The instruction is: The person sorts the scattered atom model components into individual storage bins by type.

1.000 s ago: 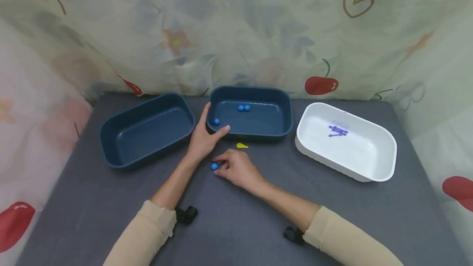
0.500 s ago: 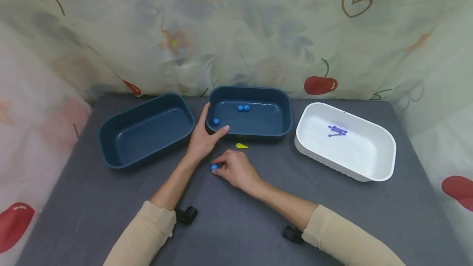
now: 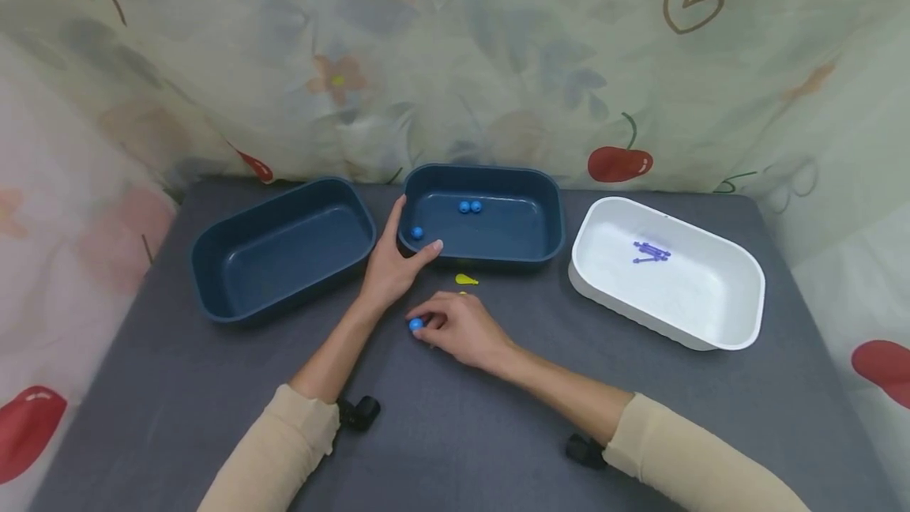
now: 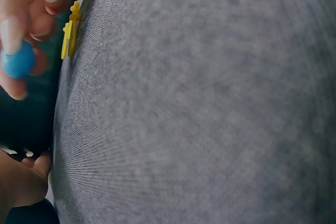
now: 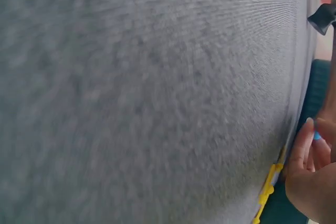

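Observation:
My right hand (image 3: pixel 465 330) pinches a small blue ball (image 3: pixel 415 325) between thumb and fingertips, in front of the middle dark-blue bin (image 3: pixel 490 263). The left wrist view shows the same ball (image 4: pixel 19 60) at the fingertips. Spread around the bin's front left corner, my left hand (image 3: pixel 389 271) has its index finger straight along the left rim and its thumb at the front rim. Inside this bin lie three more blue balls (image 3: pixel 417 233). A small yellow piece (image 3: pixel 466 280) lies on the cloth between bin and right hand; another yellow bit (image 3: pixel 463 293) peeks out behind that hand.
A second dark-blue bin (image 3: pixel 284 247) stands at the left, angled, with nothing in it. To the right is a white bin (image 3: pixel 664 303) holding several purple sticks (image 3: pixel 650 252). Grey cloth (image 3: pixel 455 441) covers the table, and a printed curtain (image 3: pixel 490 62) hangs behind.
The right hand has shifted slightly right and nearer me with the ball, and its forearm has swung right. A second yellow bit now shows behind it. The left hand keeps its place.

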The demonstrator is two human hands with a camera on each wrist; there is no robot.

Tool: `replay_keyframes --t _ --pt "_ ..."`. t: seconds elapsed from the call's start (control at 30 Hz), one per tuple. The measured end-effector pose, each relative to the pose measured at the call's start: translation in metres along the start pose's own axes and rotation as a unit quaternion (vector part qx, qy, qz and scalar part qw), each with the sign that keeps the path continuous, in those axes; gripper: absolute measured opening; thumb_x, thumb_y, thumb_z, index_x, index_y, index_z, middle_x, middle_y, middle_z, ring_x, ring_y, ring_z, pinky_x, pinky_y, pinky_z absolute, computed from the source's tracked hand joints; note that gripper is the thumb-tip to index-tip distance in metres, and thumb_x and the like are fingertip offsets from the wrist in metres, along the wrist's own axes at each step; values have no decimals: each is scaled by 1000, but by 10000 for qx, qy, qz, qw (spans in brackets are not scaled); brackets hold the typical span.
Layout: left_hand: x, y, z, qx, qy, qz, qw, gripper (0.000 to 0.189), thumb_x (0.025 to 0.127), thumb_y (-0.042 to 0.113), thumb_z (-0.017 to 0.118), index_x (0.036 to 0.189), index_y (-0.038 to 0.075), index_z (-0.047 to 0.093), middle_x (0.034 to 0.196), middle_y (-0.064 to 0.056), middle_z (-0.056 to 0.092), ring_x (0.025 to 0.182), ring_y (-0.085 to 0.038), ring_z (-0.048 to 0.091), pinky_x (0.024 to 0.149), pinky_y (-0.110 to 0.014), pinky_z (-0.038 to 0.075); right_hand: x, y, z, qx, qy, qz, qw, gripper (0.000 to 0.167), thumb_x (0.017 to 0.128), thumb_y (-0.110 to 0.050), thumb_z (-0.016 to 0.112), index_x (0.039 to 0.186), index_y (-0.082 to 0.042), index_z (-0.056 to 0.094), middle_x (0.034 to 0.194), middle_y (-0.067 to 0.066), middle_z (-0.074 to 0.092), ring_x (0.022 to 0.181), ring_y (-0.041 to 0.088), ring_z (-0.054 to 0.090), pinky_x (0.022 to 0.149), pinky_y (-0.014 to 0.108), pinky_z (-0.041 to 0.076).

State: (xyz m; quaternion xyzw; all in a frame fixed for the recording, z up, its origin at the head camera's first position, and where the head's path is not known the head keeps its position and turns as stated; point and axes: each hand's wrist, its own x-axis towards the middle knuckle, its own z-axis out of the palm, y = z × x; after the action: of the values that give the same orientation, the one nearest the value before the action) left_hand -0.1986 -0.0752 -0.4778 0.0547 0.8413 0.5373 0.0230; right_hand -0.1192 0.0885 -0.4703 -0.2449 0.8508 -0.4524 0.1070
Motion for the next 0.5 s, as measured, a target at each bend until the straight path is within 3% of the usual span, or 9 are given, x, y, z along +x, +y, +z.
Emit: replay_keyframes --t 0.17,0.5 --pt "0 1 0 -6 4 -1 10000 93 89 46 73 159 37 14 163 5 22 147 -25 27 113 -55 27 -4 -2 -10 48 176 -258 9995 19 90 -14 75 109 -11 77 94 -8 67 77 3 63 71 23 54" --pt "0 1 0 -68 27 -6 10000 93 88 48 73 160 33 15 163 5 23 146 -24 28 113 -54 27 -8 -7 -38 364 438 -345 9978 21 90 -16 75 109 -10 76 89 -9 65 78 7 62 72 26 56"
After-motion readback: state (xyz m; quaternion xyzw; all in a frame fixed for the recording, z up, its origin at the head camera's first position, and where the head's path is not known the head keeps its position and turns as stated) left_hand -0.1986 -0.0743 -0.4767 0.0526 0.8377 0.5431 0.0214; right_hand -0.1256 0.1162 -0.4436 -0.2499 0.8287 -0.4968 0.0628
